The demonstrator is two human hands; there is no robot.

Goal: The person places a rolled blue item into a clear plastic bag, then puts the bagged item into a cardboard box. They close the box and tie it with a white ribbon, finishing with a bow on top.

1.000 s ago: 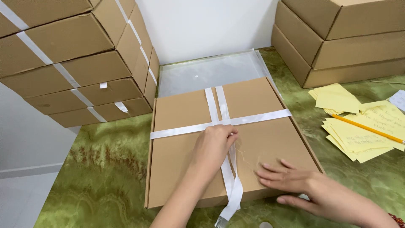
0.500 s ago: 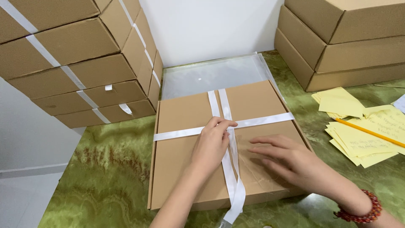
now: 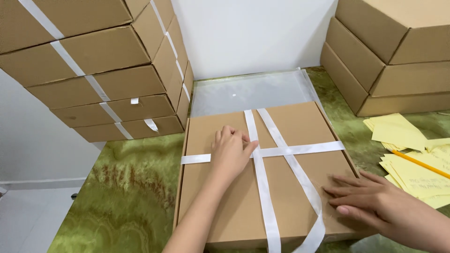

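A flat brown box (image 3: 234, 197) lies at the near edge of the green marbled table (image 3: 126, 201), its far side toward the wall. White ribbon (image 3: 262, 187) wraps it: one band runs across the lid, and two strands run from the far side toward the near edge, spreading apart as they come and hanging over the near side.

The left hand (image 3: 230, 152) rests palm down on the lid, fingers together, its fingertips pressing the ribbon where the bands cross. It grips nothing. The right hand (image 3: 370, 199) lies flat and open on the lid near the box's right edge, fingers stretched toward the right strand and just short of it; it holds nothing either.

Beyond the box a clear plastic sleeve (image 3: 253, 91) lies flat against the wall. A stack of ribbon-tied boxes (image 3: 103, 70) stands at the table's far left corner, and a stack of plain boxes (image 3: 389, 61) at the far right. Yellow papers (image 3: 408, 140) lie along the right edge with a yellow pencil (image 3: 419, 164) across them.
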